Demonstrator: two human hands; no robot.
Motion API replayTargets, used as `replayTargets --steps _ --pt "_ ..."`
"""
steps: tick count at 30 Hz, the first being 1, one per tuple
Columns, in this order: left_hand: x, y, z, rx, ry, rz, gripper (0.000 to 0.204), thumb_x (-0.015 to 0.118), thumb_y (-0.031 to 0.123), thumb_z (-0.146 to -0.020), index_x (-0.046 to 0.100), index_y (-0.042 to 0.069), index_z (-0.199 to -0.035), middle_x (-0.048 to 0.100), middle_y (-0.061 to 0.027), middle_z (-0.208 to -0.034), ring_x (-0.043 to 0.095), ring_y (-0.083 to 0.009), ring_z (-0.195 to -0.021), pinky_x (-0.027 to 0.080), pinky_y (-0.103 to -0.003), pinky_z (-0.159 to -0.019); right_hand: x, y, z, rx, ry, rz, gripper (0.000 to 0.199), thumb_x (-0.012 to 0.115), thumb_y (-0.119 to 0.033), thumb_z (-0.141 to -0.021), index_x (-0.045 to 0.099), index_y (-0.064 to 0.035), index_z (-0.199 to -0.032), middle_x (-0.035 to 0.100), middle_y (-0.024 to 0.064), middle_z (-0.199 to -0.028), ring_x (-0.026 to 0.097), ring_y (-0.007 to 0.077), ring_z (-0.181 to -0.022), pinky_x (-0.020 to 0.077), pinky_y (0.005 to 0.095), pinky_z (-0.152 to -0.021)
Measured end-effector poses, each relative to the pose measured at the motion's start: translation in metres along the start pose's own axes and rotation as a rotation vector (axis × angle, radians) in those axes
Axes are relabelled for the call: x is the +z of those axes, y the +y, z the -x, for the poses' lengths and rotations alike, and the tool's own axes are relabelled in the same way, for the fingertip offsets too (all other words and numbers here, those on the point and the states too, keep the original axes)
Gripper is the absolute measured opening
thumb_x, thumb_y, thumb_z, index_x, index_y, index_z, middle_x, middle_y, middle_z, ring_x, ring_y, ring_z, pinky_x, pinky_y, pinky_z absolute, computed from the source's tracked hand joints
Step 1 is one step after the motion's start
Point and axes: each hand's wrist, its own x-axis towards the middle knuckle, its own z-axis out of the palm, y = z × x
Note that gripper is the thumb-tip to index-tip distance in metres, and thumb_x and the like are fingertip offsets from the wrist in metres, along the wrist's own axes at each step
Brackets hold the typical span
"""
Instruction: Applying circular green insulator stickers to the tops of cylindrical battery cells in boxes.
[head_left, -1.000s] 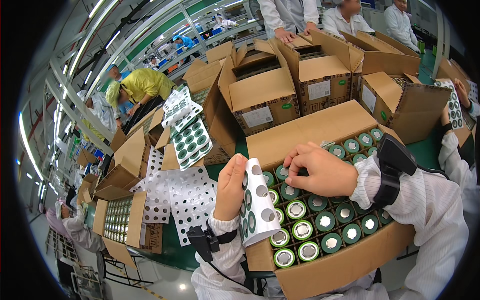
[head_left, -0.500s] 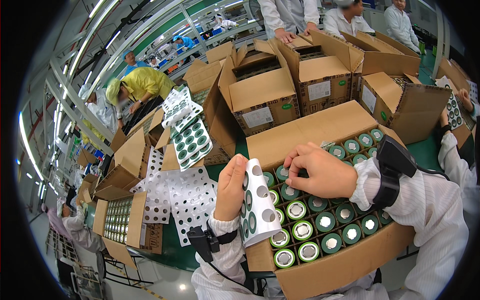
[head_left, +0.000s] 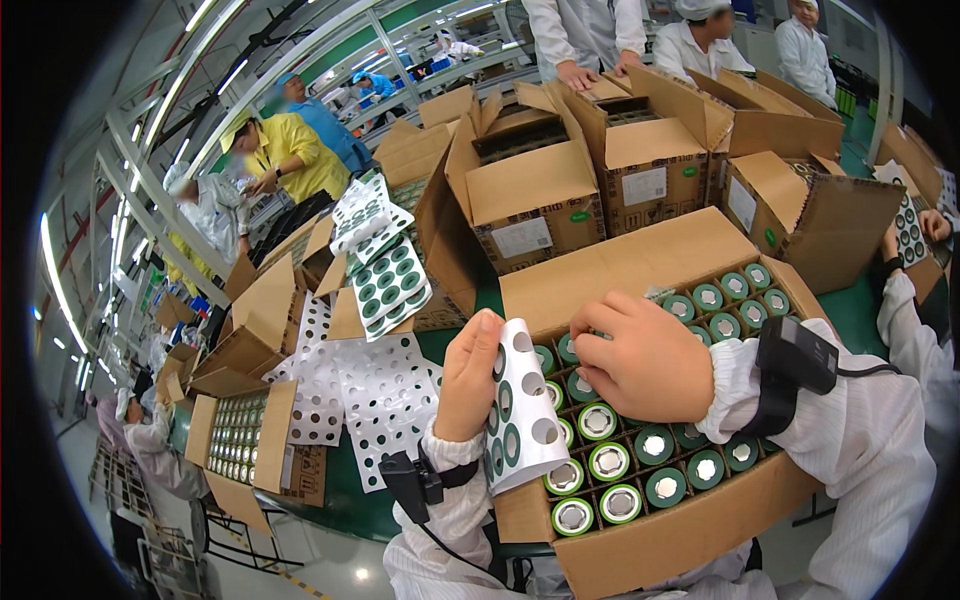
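My left hand [head_left: 468, 385] grips a curled white sheet of dark green ring stickers [head_left: 508, 446] by its upper left edge, thumb on top. Several round holes show where rings are gone. Just right of it, my right hand [head_left: 650, 360] hovers low over an open cardboard box [head_left: 690, 530] of cylindrical battery cells. Its fingers are curled together at the cell tops; whatever is between them is hidden. Near the box's left front corner are cells with bright green rims and bare silver tops [head_left: 597, 421]. Other cells [head_left: 665, 486] wear dark green rings. Cardboard dividers separate them.
More open cartons [head_left: 530, 190] stand behind the box. Sticker sheets [head_left: 390, 285] and punched-out white sheets [head_left: 385, 400] lie to the left, beside a smaller box of cells [head_left: 238, 435]. Co-workers stand beyond; another person's hands [head_left: 935, 225] hold a sheet at far right.
My right hand's fingers have dipped and curled closer to the cell tops. The left hand keeps the sheet nearly still. At the back left, the co-worker in yellow has straightened up.
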Motion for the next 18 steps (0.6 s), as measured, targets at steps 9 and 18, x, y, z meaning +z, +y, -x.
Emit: replayTargets --steps 9,18 --pt "0.000 0.002 0.001 0.002 -0.026 0.039 0.030 0.036 0.029 -0.095 0.047 0.006 -0.080 0.051 0.0018 -0.068 0.048 -0.0030 -0.059 0.039 -0.016 -0.052 -0.010 -0.021 0.002 -0.150 -0.182 0.263 0.017 0.059 -0.018 -0.072 0.060 -0.0045 -0.063 0.052 0.0043 -0.078 0.048 0.0197 -0.083 0.0391 0.0304 -0.071" --pt "0.004 0.007 0.002 -0.033 0.001 0.032 0.033 0.037 0.034 -0.095 0.048 0.007 -0.079 0.049 0.0014 -0.065 0.045 -0.0042 -0.056 0.037 -0.018 -0.050 -0.009 -0.027 0.005 -0.156 -0.176 0.329 0.022 0.061 -0.023 -0.072 0.061 -0.0049 -0.061 0.051 0.0038 -0.073 0.046 0.0191 -0.081 0.0379 0.0292 -0.069"
